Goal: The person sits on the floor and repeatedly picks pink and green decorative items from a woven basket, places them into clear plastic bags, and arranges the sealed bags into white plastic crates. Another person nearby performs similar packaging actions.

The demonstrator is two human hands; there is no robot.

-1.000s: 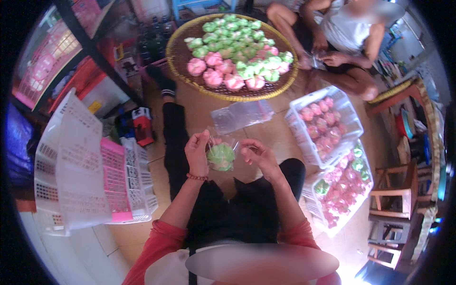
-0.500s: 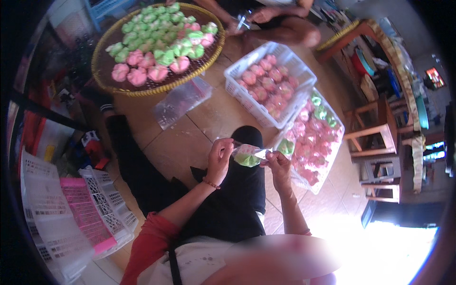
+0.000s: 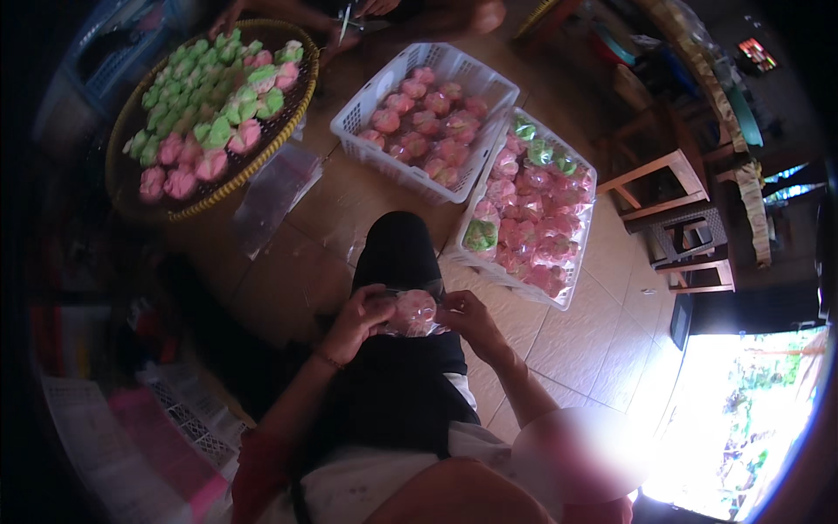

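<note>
Home food-packing area: tiled floor (image 3: 567, 349), round woven tray (image 3: 131, 188) at 10 o'clock, white plastic baskets (image 3: 367, 100) of wrapped sweets at 12.

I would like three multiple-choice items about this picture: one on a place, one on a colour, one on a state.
1. Where does the round woven tray lie?
A. upper left, on the floor
B. on the wooden stool
C. on the person's lap

2. What colour is the bagged sweet between the hands?
A. green
B. pink
C. white

3. How is that sweet held?
A. by the left hand alone
B. by both, left hand and right hand
C. by no hand; it lies on the floor

Answers:
1 A: the tray sits on the tiles at upper left.
2 B: the sweet shows pink through clear plastic.
3 B: fingers of both hands touch it.
</note>
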